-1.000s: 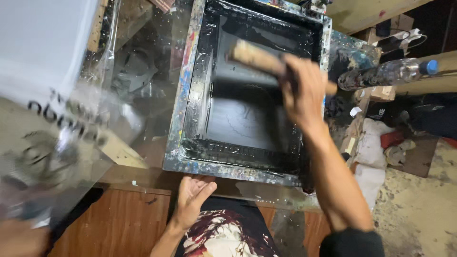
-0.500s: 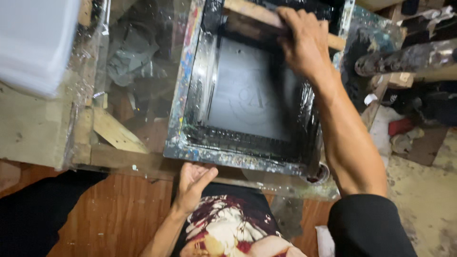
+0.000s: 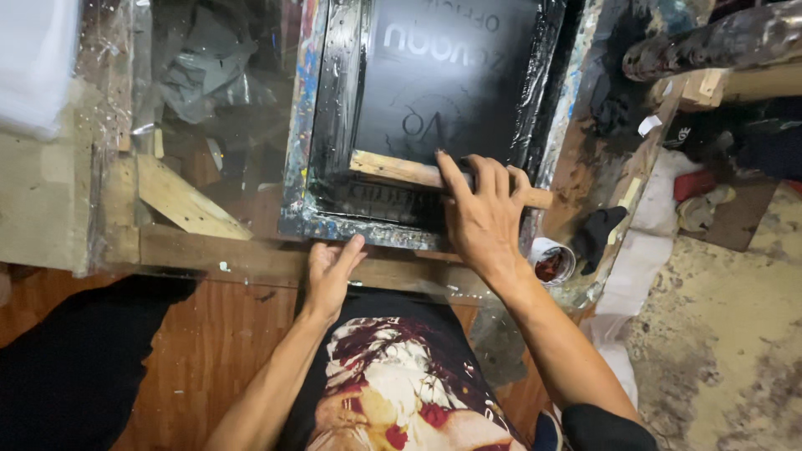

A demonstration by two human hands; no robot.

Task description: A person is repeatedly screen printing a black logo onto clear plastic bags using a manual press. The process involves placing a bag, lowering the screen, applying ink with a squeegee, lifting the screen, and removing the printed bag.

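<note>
Black ink coats the screen (image 3: 451,83), which lies flat in its paint-spattered frame (image 3: 305,108) on the worktop (image 3: 217,259). Right hand (image 3: 484,221) lies over a wooden squeegee (image 3: 393,169), fingers (image 3: 455,179) closed around its bar; the squeegee sits across the frame's near end, just inside the near rail. Left hand (image 3: 330,271) rests against the frame's near edge from outside, fingers loosely spread, gripping nothing, apparently bracing.

Judgement: a squeegee stroke is in hand, with the blade at the near end of its travel. The next move would call for even downward pressure and a steady blade angle, with the frame held from shifting.

Right of the frame's near corner: a small ink cup (image 3: 551,260). Left of the frame: a wooden wedge (image 3: 188,200) under clear sheeting.
</note>
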